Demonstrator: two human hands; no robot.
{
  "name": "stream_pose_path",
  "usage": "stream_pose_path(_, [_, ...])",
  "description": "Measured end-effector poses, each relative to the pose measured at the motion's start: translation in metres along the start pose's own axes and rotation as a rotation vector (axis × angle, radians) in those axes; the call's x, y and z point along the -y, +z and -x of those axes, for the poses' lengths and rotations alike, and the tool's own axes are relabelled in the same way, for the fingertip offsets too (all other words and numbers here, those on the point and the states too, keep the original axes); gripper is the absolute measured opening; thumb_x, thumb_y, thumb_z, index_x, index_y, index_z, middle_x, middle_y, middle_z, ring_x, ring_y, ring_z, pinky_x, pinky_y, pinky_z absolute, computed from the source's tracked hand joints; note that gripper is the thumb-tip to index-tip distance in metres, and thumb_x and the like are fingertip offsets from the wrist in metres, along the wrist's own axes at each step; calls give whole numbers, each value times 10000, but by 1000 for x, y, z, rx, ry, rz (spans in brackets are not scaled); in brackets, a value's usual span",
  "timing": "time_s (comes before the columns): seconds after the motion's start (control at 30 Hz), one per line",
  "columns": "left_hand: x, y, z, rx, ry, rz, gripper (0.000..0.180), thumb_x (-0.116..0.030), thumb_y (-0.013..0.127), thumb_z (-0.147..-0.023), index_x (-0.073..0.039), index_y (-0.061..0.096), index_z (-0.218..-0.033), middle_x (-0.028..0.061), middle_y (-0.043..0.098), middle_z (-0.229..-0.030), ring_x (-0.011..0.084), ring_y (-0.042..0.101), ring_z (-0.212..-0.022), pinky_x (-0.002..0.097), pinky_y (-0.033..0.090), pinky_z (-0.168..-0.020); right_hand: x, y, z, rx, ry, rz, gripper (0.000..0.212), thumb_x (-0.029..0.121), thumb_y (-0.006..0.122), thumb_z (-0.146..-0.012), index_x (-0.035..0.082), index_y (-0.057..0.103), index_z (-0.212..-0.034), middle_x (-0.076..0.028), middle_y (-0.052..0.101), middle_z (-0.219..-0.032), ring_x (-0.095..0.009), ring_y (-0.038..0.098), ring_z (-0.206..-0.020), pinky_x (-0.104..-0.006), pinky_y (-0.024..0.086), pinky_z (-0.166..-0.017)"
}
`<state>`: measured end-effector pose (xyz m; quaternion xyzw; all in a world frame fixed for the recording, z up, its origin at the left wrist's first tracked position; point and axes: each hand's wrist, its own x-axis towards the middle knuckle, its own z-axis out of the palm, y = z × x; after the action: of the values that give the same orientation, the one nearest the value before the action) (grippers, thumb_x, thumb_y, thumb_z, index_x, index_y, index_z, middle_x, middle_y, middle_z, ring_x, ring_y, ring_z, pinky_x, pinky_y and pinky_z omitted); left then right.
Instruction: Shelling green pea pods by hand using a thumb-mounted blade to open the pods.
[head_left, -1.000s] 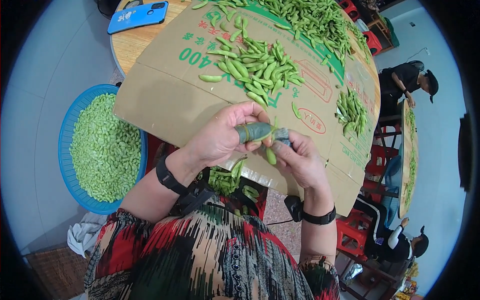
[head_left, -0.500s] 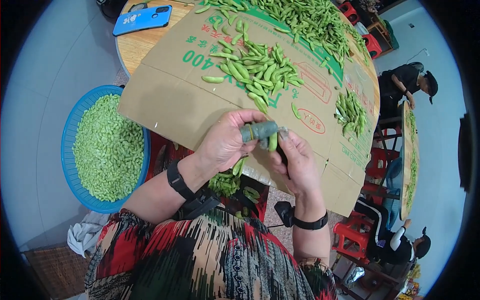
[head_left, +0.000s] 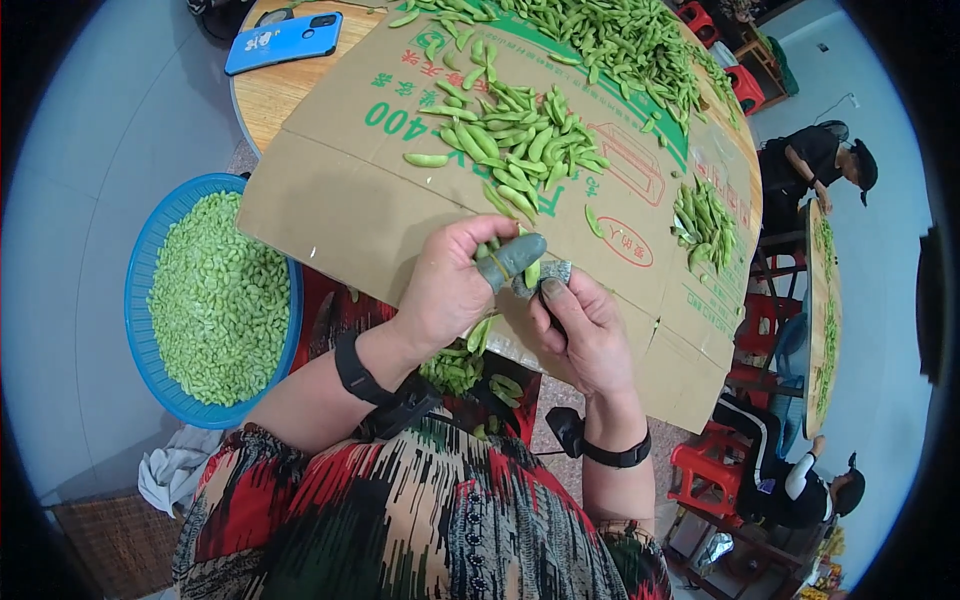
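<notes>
My left hand [head_left: 446, 282] pinches a green edamame pod [head_left: 532, 273] above the near edge of the cardboard. A grey-green finger cover [head_left: 511, 261] with a yellowish band sits on a digit of that hand. My right hand [head_left: 588, 325] is closed close beside the pod, its thumb pressed on a small flat grey piece [head_left: 556, 271] whose kind I cannot make out. Its tip meets or nearly meets the pod. Just beyond both hands, a loose heap of whole pods [head_left: 520, 140] lies on the printed cardboard sheet [head_left: 340, 200].
On my left stands a blue basket [head_left: 135, 300] full of shelled beans [head_left: 220, 300]. Larger pod piles [head_left: 620, 45] cover the far cardboard, with a small pile [head_left: 705, 225] at right. A blue phone [head_left: 284, 43] lies at the far left. Two people work at another table [head_left: 822, 330].
The left hand's finger cover has tilted upward, and the pod has shifted slightly left. My right hand has turned a little, showing more of the flat grey piece.
</notes>
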<state>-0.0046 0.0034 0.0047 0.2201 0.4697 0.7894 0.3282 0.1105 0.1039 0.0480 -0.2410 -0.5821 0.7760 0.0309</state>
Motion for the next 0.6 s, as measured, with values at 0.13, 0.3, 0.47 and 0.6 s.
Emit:
stream_pose_path(0.13, [-1, -16, -4, 382, -352, 434, 116, -85, 551, -874, -28, 602, -960, -24, 564, -788, 19, 507, -668, 136, 370, -574, -5, 0, 0, -30, 45, -120, 205, 184, 424, -956, 62, 499, -809, 43, 427, -588, -30, 342, -488, -174, 247, -426])
stream_pose_path(0.3, [0, -3, 0, 277, -225, 204, 89, -82, 610, -838, -39, 588, -913, -26, 549, -782, 2, 478, -657, 153, 358, -560, -8, 0, -4, -103, -48, 25, 181, 139, 459, -935, 59, 525, -787, 56, 454, -602, -23, 373, -520, -177, 294, -463])
stream_pose_path(0.47, [-6, -1, -4, 191, -254, -91, 136, -53, 635, -812, -47, 590, -941, -23, 557, -822, -10, 467, -675, 137, 372, -566, -6, -4, -7, -249, -92, 189, 165, 117, 485, -918, 53, 540, -776, 54, 485, -618, -21, 395, -541, -180, 321, -487])
stream_pose_path(0.6, [-5, -6, -4, 249, -396, 243, 211, -44, 618, -817, -43, 599, -1028, -28, 555, -826, -20, 460, -686, 126, 367, -566, -3, -16, -4, -120, -7, 135, 183, 191, 485, -934, 47, 597, -941, 43, 470, -580, -9, 337, -457, -163, 229, -409])
